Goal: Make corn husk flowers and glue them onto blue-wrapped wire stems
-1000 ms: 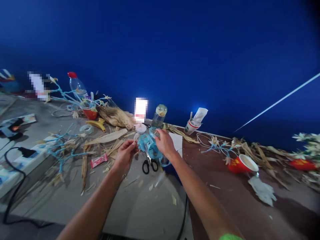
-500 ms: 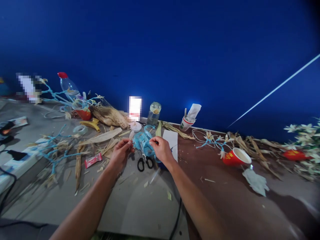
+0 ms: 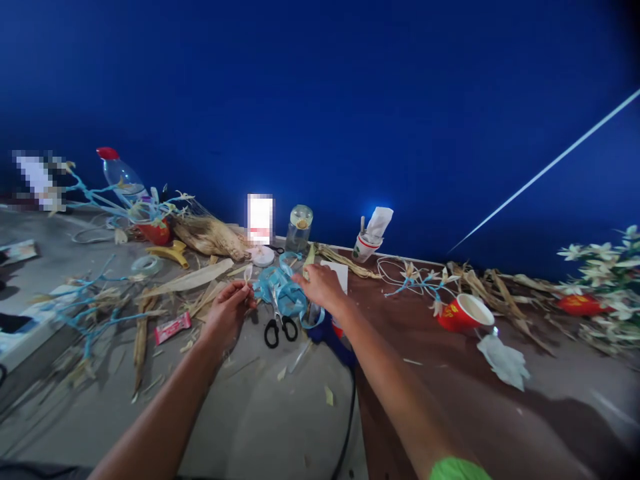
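Observation:
My left hand (image 3: 233, 304) is closed in a pinch on a small pale petal-shaped piece (image 3: 248, 272), which points upward from the fingertips. Crumpled blue plastic strip (image 3: 286, 293) lies heaped between my hands. My right hand (image 3: 323, 288) is over the heap's right side with its thumb apart from the fingers; the fingertips are partly hidden, and I see nothing held there. Black-handled scissors (image 3: 281, 331) rest against the heap's near side, their blades pointing away from me. Close under my right wrist lies a dark blue tool (image 3: 334, 339) with a black cord.
A glass jar (image 3: 300, 228) and a cup holding tissue (image 3: 368, 245) stand by the blue wall. Blue-wrapped flower stems (image 3: 93, 313), dry husks (image 3: 207, 235) and a power strip (image 3: 30, 333) fill the left. Rightward lies a tipped red cup (image 3: 466, 313).
My right hand has shifted from a pinch at the blue strip to a spread pose, uncovering more of the dark blue tool. My left hand keeps the petal-shaped piece. The view has turned slightly right.

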{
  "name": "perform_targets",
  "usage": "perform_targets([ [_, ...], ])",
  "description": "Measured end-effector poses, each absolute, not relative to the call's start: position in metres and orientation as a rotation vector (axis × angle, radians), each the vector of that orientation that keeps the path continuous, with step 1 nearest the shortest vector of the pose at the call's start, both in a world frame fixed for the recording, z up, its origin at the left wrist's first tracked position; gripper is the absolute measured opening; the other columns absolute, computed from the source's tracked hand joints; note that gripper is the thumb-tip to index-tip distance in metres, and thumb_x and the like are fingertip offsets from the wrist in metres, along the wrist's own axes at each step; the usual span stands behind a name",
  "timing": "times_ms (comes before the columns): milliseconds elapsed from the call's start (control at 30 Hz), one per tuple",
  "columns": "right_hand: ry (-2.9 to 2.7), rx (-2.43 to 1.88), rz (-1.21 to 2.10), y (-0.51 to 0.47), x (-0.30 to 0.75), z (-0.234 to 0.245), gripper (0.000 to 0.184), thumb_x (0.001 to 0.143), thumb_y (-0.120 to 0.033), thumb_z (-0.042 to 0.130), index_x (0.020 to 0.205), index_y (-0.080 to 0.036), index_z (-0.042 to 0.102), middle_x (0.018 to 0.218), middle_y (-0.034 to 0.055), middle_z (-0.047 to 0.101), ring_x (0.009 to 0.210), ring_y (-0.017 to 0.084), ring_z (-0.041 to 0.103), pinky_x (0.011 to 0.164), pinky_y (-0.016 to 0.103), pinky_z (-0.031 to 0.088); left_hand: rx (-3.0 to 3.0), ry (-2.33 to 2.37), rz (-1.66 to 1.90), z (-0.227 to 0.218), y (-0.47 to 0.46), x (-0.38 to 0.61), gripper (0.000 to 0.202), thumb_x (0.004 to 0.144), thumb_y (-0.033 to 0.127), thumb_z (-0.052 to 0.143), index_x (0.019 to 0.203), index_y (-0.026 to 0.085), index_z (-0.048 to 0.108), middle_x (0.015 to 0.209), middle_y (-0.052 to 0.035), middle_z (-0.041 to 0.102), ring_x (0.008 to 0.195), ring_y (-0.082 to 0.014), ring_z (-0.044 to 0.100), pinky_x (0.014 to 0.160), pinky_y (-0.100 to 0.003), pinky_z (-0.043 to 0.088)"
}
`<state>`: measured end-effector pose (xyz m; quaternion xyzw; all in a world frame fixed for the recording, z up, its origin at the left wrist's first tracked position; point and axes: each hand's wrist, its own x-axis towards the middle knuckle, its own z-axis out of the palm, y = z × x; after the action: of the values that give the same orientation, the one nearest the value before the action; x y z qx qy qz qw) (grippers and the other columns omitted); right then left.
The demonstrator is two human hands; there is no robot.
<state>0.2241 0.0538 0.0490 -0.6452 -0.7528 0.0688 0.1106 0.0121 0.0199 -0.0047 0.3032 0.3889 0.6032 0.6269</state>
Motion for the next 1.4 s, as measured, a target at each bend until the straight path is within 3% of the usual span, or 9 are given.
perform_targets([
  [100,-2.389,-1.896,0.205,0.053,0.204,0.040,0.056,0.079,-0.057,0.052,0.117,-0.017,0.052,0.111,0.0147,0.064,0.110,0.028,0.052,0.088,0.037,0.035,0.705,0.914,1.394,-0.006,0.021,0.010,0.020,0.066,0.025,0.073,0.076,0.015,0.059,0.069,0.0009,0.060,0.054,-0.0082,0.055,0.051,-0.019,0.045],
  [167,-2.467,-1.846,0.171,0.050,0.192,0.036,0.057,0.076,-0.049,0.059,0.122,-0.016,0.048,0.109,0.0152,0.065,0.110,0.029,0.052,0.089,0.038,0.034,0.710,0.893,1.405,-0.006,0.021,0.010,0.019,0.066,0.025,0.072,0.076,0.015,0.059,0.068,0.0010,0.059,0.055,-0.0084,0.055,0.051,-0.019,0.045],
  [333,-2.482,-1.830,0.213,0.052,0.185,0.036,0.024,0.083,-0.025,0.049,0.103,-0.021,0.062,0.094,0.0091,0.070,0.098,0.024,0.060,0.087,0.037,0.037,0.702,0.847,1.416,-0.003,0.020,0.011,0.017,0.067,0.023,0.072,0.075,0.015,0.060,0.067,0.0011,0.059,0.055,-0.0077,0.054,0.052,-0.019,0.044],
  [433,-2.330,-1.897,0.236,0.061,0.195,0.042,0.026,0.086,-0.028,0.046,0.105,-0.024,0.062,0.106,0.0071,0.066,0.104,0.023,0.058,0.087,0.034,0.039,0.692,0.842,1.421,0.000,0.019,0.011,0.017,0.066,0.023,0.072,0.076,0.015,0.061,0.067,0.0010,0.059,0.054,-0.0079,0.054,0.051,-0.020,0.044],
  [600,-2.195,-1.735,0.492,0.067,0.208,0.054,0.051,0.072,-0.039,0.065,0.119,-0.020,0.057,0.127,0.0105,0.051,0.112,0.023,0.052,0.093,0.031,0.039,0.677,0.799,1.462,0.004,0.019,0.012,0.015,0.066,0.022,0.072,0.073,0.015,0.060,0.066,0.0011,0.058,0.053,-0.0072,0.052,0.052,-0.020,0.044],
  [767,-2.019,-1.566,0.399,0.062,0.203,0.062,0.034,0.082,-0.023,0.052,0.114,-0.015,0.059,0.115,0.0093,0.058,0.107,0.016,0.054,0.096,0.025,0.037,0.610,0.791,1.517,0.006,0.021,0.012,0.018,0.063,0.021,0.074,0.072,0.015,0.060,0.064,0.0016,0.057,0.051,-0.0069,0.051,0.050,-0.019,0.043],
  [1067,-2.300,-1.949,0.343,0.060,0.193,0.042,0.038,0.082,-0.037,0.054,0.114,-0.016,0.052,0.113,0.0155,0.059,0.107,0.027,0.056,0.089,0.039,0.040,0.609,0.816,1.449,-0.007,0.022,0.009,0.016,0.067,0.020,0.072,0.076,0.015,0.060,0.068,0.0015,0.060,0.054,-0.0069,0.053,0.053,-0.017,0.045],
  [1233,-2.472,-1.719,0.517,0.046,0.170,0.034,0.033,0.086,-0.031,0.047,0.115,-0.017,0.052,0.113,0.0132,0.060,0.099,0.024,0.060,0.083,0.034,0.044,0.548,0.821,1.436,-0.010,0.023,0.009,0.018,0.066,0.019,0.073,0.076,0.016,0.059,0.070,0.0017,0.061,0.056,-0.0068,0.054,0.054,-0.017,0.046],
  [1400,-2.437,-1.439,0.614,0.042,0.167,0.035,0.034,0.084,-0.030,0.050,0.115,-0.019,0.057,0.120,0.0096,0.056,0.101,0.020,0.059,0.087,0.028,0.043,0.521,0.837,1.456,-0.009,0.023,0.009,0.018,0.065,0.018,0.074,0.076,0.016,0.060,0.071,0.0010,0.061,0.059,-0.0071,0.055,0.056,-0.017,0.046],
])
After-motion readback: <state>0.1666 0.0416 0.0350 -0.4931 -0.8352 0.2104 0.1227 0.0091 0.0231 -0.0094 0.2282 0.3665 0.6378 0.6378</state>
